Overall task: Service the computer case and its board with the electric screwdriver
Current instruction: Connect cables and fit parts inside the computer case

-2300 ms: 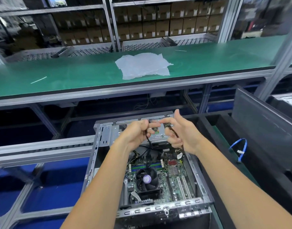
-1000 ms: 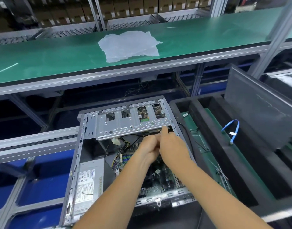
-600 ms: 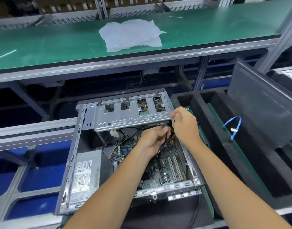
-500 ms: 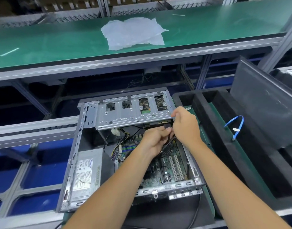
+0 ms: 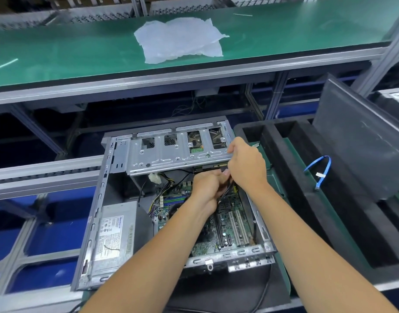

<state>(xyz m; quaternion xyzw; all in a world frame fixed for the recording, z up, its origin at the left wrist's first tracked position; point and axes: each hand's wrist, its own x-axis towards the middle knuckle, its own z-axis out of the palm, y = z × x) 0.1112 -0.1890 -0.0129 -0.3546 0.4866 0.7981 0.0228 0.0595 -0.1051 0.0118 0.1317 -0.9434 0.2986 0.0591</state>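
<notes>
Hands at the open computer case [image 5: 96, 213]

Left hand [image 5: 208, 188] grips black cables [image 5: 225, 192] beneath the drive cage [image 5: 171, 154]; right hand [image 5: 246, 166] pinches the cage's corner.

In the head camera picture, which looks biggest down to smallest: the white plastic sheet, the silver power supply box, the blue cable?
1. White plastic sheet
2. Silver power supply box, close in size; nearness makes ranking unsure
3. Blue cable, plainly smallest

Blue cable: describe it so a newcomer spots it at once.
Start at the open computer case in the middle, then look right to the black foam tray beside it. The blue cable lies looped there, in front of a leaning dark panel. It is the only bright blue thing on the black foam.
</notes>
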